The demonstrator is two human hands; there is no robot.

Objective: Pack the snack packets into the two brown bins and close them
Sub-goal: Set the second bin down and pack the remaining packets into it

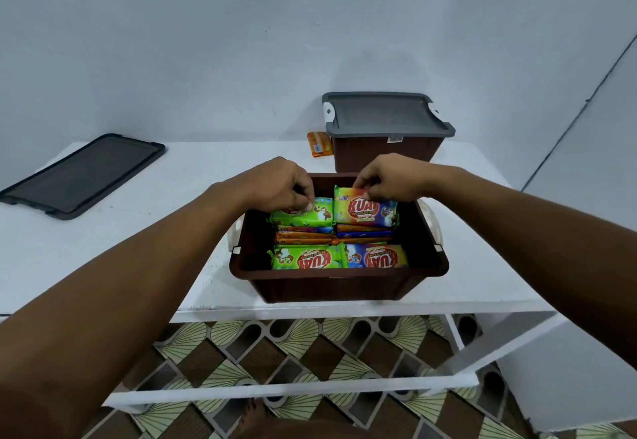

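An open brown bin [339, 283] stands at the table's near edge, filled with several snack packets. My left hand [281, 185] pinches a green packet [305, 215] at the bin's far left. My right hand [387, 178] grips the top edge of a multicoloured packet [365, 212] standing at the far right. A green packet [306, 258] and a blue-yellow packet [377, 259] lie at the near side. A second brown bin [386, 152] stands behind, shut with a grey lid [384, 115]. An orange packet [320, 143] lies on the table left of it.
A loose dark grey lid [82, 175] lies flat on the white table [155, 218] at the far left. A pale wall rises behind the table. Patterned floor tiles [296, 352] show below the table's front edge and lower rail.
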